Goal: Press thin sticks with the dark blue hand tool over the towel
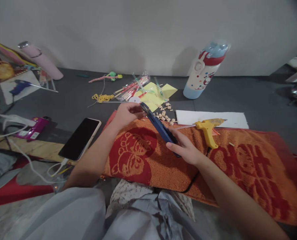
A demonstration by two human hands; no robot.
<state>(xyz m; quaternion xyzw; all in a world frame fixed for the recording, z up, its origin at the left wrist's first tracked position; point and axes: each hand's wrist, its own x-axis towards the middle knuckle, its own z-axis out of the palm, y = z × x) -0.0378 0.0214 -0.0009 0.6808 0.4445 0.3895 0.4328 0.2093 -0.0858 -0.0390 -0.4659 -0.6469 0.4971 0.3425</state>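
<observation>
A dark blue phone-like device [158, 126] is tilted above the orange and red towel [136, 153]. My right hand [184, 146] grips its lower end, thumb on the near side. At the upper end, my left hand [128, 115] has its fingers bent against the device's edge; the fingertips are partly hidden. Just beyond the device lie small wooden pieces [164, 116] and yellow paper sheets [150, 95]. A yellow glue gun [208, 130] rests to the right of my right hand, partly on a white board [228, 119].
A black-screened phone [80, 138] with a cable lies left. A white bottle [200, 75] with a red band stands at the back right. Behind are packaged sticks [133, 87] and yellow yarn [103, 97]. Far left are a purple power strip [35, 128], a blue glue gun [21, 86] and a pink bottle [42, 61].
</observation>
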